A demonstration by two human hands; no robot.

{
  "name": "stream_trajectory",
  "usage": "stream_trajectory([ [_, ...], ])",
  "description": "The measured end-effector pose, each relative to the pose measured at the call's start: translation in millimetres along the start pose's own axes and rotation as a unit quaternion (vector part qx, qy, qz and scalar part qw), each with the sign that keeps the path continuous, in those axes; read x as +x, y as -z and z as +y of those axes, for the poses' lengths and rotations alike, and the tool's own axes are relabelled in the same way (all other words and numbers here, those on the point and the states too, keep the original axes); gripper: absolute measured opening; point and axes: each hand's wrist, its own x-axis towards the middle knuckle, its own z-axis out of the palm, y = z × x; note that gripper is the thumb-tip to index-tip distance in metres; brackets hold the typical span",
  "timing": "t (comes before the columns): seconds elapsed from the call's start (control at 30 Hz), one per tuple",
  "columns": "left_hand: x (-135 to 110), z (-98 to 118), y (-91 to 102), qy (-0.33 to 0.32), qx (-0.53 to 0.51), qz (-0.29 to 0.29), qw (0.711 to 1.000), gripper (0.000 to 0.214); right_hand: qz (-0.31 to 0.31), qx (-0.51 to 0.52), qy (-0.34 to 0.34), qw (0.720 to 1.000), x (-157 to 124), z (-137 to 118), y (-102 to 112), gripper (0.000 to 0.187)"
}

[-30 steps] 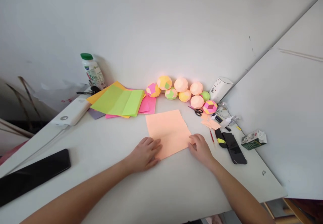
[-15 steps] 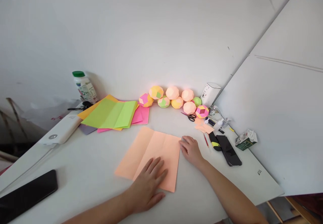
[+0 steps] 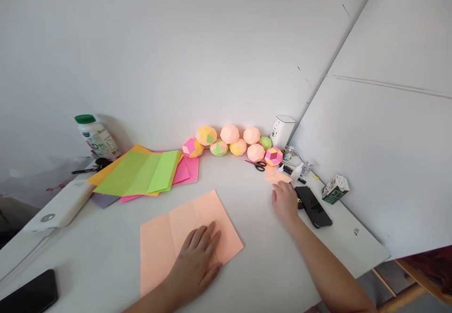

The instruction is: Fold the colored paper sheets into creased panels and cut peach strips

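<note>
A creased peach paper sheet (image 3: 169, 230) lies unfolded on the white table (image 3: 247, 237). My left hand (image 3: 196, 259) rests flat on its near right part, fingers spread. My right hand (image 3: 284, 202) has left the sheet and reaches to the right, close to a black phone (image 3: 314, 206) and a yellow-and-black marker partly hidden behind it. Its fingers are blurred and point away from me. Small peach paper scraps (image 3: 277, 178) lie just beyond it.
Several paper polyhedron balls (image 3: 229, 141) line the wall, with scissors (image 3: 259, 164), a white cup (image 3: 282, 132) and a small carton (image 3: 334, 188) nearby. Stacked coloured sheets (image 3: 141, 174), a bottle (image 3: 95, 136), a white power bank (image 3: 58, 207) and another dark phone (image 3: 26, 296) sit left.
The peach sheet was unfolded and turned, and now lies further left. My left hand stayed on it. My right hand let go of the paper's edge and moved right toward the black phone.
</note>
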Motion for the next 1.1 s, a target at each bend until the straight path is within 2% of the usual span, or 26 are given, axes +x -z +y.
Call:
stream_trajectory([
  [0.07,4.0,-5.0,2.8,-0.005,-0.010,-0.005,1.000,0.057,-0.013,-0.045,-0.077,0.996,4.8,19.7,6.0,0.022],
  [0.13,7.3,-8.1,4.8,0.001,-0.017,-0.007,1.000,0.054,-0.048,-0.079,-0.120,0.988,6.6,31.2,10.0,0.021],
  [0.3,9.3,-9.5,5.3,0.006,-0.029,-0.008,1.000,0.054,-0.129,-0.112,-0.140,0.975,8.8,25.8,14.7,0.030],
  [0.57,10.9,-9.7,7.2,0.011,-0.037,-0.034,0.999,0.053,-0.181,-0.086,-0.175,0.964,16.6,20.5,18.2,0.031],
  [0.73,11.6,-11.2,10.8,0.009,-0.051,-0.059,0.997,0.053,-0.169,-0.008,-0.160,0.973,11.4,13.6,15.1,0.036],
  [0.9,13.2,-11.8,14.9,0.007,-0.055,-0.060,0.997,0.053,-0.124,0.125,-0.206,0.963,10.6,13.3,13.8,0.032],
  [1.0,13.8,-11.9,15.9,0.008,-0.061,-0.054,0.997,0.052,-0.106,0.243,-0.260,0.929,14.2,21.8,12.2,0.031],
  [1.1,13.8,-11.9,16.6,0.011,-0.069,-0.053,0.996,0.052,-0.103,0.390,-0.292,0.867,17.0,26.8,10.4,0.031],
])
